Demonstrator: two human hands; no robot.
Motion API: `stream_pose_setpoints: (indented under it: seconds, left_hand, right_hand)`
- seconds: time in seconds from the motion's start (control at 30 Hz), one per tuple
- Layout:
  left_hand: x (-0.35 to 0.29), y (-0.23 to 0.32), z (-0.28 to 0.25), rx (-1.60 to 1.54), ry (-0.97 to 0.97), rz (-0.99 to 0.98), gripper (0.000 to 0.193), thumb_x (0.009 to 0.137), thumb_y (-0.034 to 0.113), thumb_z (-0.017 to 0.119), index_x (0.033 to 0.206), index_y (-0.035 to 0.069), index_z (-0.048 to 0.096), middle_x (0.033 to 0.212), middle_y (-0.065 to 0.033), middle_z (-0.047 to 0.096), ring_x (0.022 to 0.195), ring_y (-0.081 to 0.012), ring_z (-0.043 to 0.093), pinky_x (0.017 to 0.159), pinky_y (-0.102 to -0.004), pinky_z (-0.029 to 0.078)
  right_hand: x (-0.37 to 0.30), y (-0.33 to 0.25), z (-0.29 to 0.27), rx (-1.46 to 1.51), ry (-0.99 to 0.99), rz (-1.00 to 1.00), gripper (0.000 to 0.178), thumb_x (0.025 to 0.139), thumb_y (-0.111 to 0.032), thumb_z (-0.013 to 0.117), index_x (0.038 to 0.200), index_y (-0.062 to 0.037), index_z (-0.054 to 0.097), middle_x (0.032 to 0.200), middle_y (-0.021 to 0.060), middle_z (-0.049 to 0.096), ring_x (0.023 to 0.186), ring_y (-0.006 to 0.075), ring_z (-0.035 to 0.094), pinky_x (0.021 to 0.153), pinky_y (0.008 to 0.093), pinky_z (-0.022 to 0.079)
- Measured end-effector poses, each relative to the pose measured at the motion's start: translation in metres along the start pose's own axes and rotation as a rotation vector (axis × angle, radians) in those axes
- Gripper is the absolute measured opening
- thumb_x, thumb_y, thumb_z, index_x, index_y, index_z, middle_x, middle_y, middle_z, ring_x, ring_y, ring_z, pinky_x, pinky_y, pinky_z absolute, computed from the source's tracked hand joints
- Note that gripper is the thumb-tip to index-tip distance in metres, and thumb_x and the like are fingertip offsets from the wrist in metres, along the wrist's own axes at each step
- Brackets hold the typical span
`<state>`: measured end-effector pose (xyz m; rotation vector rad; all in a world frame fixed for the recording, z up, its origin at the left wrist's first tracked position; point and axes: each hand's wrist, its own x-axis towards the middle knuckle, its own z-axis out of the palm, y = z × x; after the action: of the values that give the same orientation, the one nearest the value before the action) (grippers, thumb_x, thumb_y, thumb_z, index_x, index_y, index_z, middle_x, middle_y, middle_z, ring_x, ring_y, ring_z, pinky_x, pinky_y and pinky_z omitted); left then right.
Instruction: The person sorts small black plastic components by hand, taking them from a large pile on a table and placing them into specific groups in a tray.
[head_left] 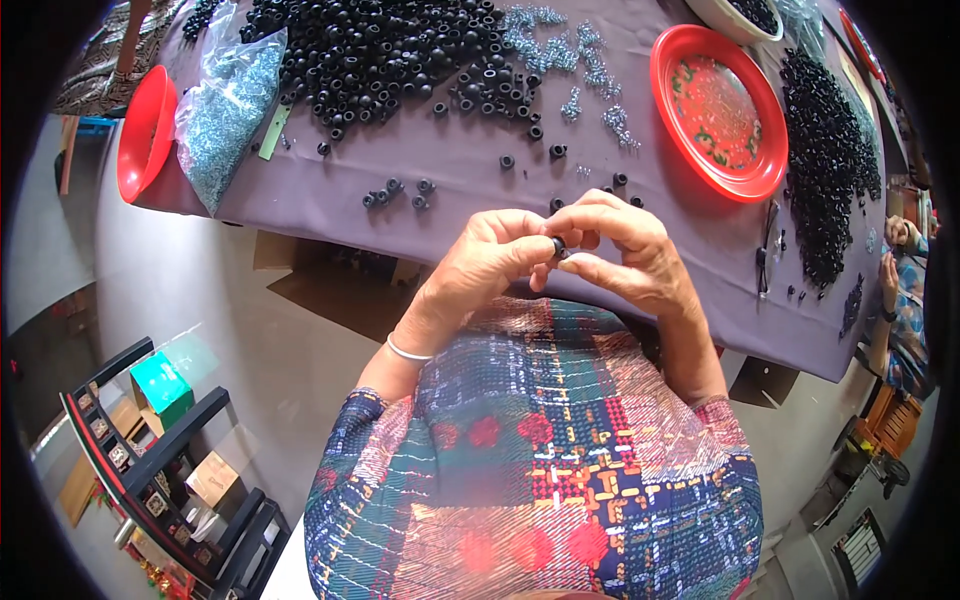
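Note:
My left hand (478, 262) and my right hand (632, 252) meet over the near edge of the table. Between their fingertips is a small round black plastic piece (559, 244), pinched from both sides; its far details are hidden by the fingers. Several similar black pieces (395, 187) lie loose to the left of my hands, and a few more sit just beyond the fingers. A big heap of black knob-like pieces (390, 60) covers the far part of the table, with small clear shiny pieces (548, 45) scattered to its right.
A red plate with a patterned middle (664, 130) stands right of my hands. Beyond it lies a pile of small black parts (815, 160). At left are a clear bag of bluish pieces (228, 115) and a red bowl (137, 135). Another person's hand (889, 275) shows at far right.

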<state>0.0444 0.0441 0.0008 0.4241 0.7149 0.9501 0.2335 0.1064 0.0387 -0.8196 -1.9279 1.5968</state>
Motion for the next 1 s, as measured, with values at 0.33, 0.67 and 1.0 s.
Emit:
stream_pose_setpoints:
  seconds: [0.33,0.67,1.0]
  left_hand:
    - [-0.013,-0.018,-0.008,-0.164,-0.056,-0.184,0.013,0.083,0.009,0.065,0.091,-0.001,0.061,0.073,-0.0067,0.061,0.063,-0.0136,0.06,0.06,-0.0261,0.05]
    - [-0.028,-0.02,0.007,0.052,0.064,-0.343,0.007,0.074,0.002,0.063,0.08,0.002,0.062,0.068,-0.0027,0.061,0.057,-0.009,0.055,0.052,-0.0201,0.043]
    - [-0.034,-0.037,-0.003,-0.172,-0.045,-0.32,0.011,0.083,0.011,0.067,0.087,0.002,0.063,0.071,-0.0022,0.061,0.063,-0.0073,0.056,0.055,-0.0199,0.044]
  right_hand:
    - [0.003,0.006,-0.003,-0.218,-0.247,-0.227,0.028,0.07,-0.012,0.076,0.095,-0.0013,0.066,0.077,0.0082,0.058,0.071,0.0208,0.059,0.061,0.0311,0.047]
    - [-0.016,0.016,0.007,-0.122,-0.332,-0.133,0.024,0.075,-0.021,0.074,0.082,-0.0023,0.061,0.067,0.0088,0.052,0.062,0.0232,0.054,0.056,0.0344,0.042]
    - [-0.026,0.015,0.022,-0.055,-0.204,-0.044,0.023,0.073,-0.017,0.071,0.083,-0.0002,0.06,0.069,0.01,0.053,0.065,0.0256,0.054,0.056,0.0366,0.043]
